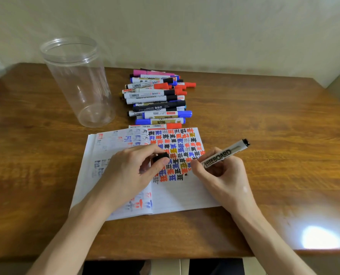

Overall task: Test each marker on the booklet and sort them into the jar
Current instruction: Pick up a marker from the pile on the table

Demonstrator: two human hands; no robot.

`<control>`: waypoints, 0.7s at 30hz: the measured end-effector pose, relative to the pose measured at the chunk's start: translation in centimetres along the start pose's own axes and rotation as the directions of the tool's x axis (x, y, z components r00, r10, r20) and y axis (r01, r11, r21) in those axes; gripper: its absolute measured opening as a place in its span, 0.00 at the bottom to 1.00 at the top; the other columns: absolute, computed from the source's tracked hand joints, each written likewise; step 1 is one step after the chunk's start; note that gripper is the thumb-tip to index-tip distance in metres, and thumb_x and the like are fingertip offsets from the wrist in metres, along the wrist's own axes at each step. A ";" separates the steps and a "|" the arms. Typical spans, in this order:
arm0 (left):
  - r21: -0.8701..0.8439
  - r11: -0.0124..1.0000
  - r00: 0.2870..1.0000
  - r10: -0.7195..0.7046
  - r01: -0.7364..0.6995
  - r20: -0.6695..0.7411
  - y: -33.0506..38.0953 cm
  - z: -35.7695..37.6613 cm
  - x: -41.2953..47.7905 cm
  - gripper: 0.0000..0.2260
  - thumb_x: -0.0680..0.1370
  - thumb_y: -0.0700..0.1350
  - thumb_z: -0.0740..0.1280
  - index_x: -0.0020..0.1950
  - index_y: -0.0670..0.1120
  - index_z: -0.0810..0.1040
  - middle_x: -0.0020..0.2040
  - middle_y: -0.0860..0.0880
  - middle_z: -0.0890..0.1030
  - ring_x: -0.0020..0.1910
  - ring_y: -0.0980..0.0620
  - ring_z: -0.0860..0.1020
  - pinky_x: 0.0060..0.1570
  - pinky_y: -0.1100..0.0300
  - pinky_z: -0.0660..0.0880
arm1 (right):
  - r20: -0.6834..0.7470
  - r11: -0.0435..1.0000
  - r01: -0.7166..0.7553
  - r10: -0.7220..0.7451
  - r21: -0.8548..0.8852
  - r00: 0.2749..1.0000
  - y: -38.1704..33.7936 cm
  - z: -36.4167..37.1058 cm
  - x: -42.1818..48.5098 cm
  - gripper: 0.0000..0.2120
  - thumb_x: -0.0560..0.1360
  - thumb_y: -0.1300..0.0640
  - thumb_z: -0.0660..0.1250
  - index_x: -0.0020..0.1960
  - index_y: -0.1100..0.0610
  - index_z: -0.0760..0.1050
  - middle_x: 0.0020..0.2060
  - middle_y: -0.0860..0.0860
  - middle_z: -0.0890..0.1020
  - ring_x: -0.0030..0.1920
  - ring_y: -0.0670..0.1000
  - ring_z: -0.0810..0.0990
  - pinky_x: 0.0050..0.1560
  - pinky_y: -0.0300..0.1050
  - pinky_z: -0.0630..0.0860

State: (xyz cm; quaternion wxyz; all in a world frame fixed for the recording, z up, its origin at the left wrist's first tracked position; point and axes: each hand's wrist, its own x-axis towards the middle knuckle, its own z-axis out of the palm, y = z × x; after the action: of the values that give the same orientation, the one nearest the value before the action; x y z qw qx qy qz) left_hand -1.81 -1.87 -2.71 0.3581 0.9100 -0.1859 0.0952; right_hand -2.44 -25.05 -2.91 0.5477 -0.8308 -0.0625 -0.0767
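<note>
An open booklet (177,195) lies on the table, its right page filled with rows of black, red, blue and yellow marks. My right hand (222,171) grips a white whiteboard marker (224,153), tip down on the right page beside the last row of marks. My left hand (131,169) rests on the booklet's fold and pinches a black cap (161,156). A clear plastic jar (79,82) stands upright and empty at the back left. A pile of markers (157,98) with red, blue, black and pink caps lies behind the booklet.
The wooden table (264,126) runs to a pale wall at the back. Its front edge is close to my body. A bright glare spot sits at the front right.
</note>
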 end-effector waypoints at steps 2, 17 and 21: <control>0.004 1.000 1.000 0.007 -0.007 -0.001 0.0 0.0 0.0 0.12 0.80 0.59 0.66 0.57 0.55 0.81 0.45 0.65 0.80 0.45 0.61 0.80 0.38 0.70 0.73 | 0.000 1.000 0.000 0.000 0.008 1.000 0.0 0.0 0.0 0.10 0.76 0.58 0.76 0.38 0.53 0.79 0.33 0.44 0.85 0.32 0.45 0.83 0.33 0.33 0.73; -0.024 0.999 1.000 0.023 -0.023 -0.013 0.1 0.0 -0.1 0.15 0.79 0.62 0.63 0.57 0.55 0.81 0.45 0.67 0.80 0.46 0.60 0.80 0.40 0.69 0.75 | 0.037 0.999 0.040 -0.042 0.032 0.998 -0.2 -0.3 -0.1 0.13 0.77 0.61 0.75 0.37 0.52 0.76 0.30 0.40 0.81 0.30 0.43 0.78 0.33 0.31 0.69; -0.031 0.999 1.000 0.016 -0.016 -0.008 0.0 0.0 -0.2 0.14 0.79 0.61 0.64 0.57 0.55 0.81 0.46 0.66 0.80 0.46 0.61 0.80 0.39 0.70 0.74 | 0.065 0.998 0.057 -0.057 0.006 0.996 -0.2 -0.1 -0.1 0.11 0.77 0.58 0.75 0.38 0.51 0.77 0.35 0.45 0.85 0.34 0.47 0.83 0.34 0.36 0.73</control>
State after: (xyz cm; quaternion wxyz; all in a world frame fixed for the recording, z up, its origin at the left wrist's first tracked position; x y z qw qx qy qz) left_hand -1.99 -1.80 -2.80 0.3722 0.9024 -0.1933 0.0985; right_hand -2.61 -25.09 -2.74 0.5447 -0.8296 -0.1040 -0.0652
